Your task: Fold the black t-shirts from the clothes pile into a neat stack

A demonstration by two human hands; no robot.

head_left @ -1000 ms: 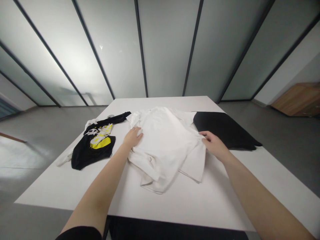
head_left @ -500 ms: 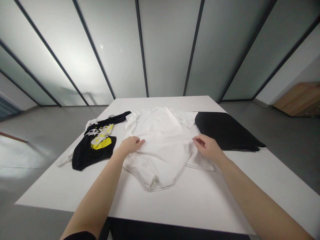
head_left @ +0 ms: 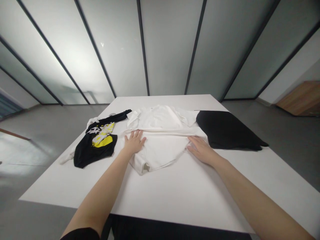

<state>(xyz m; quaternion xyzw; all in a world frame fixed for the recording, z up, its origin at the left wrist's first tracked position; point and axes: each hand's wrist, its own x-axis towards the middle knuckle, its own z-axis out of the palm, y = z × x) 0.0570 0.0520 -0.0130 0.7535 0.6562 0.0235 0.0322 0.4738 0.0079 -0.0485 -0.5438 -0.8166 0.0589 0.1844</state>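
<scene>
Observed: white shirt [head_left: 160,150] lies on the table [head_left: 160,196], at 12 o'clock from the wearer, folded over along a horizontal crease. Both hands released, neither gripping: left hand [head_left: 134,142] flat on the shirt's 9 o'clock side, fingers spread; right hand [head_left: 202,151] flat on its 4 o'clock edge. Black garment with yellow print [head_left: 96,151] just beside the shirt at 9 o'clock. Plain black cloth [head_left: 227,130] at 3 o'clock, touching the shirt's sleeve.
</scene>
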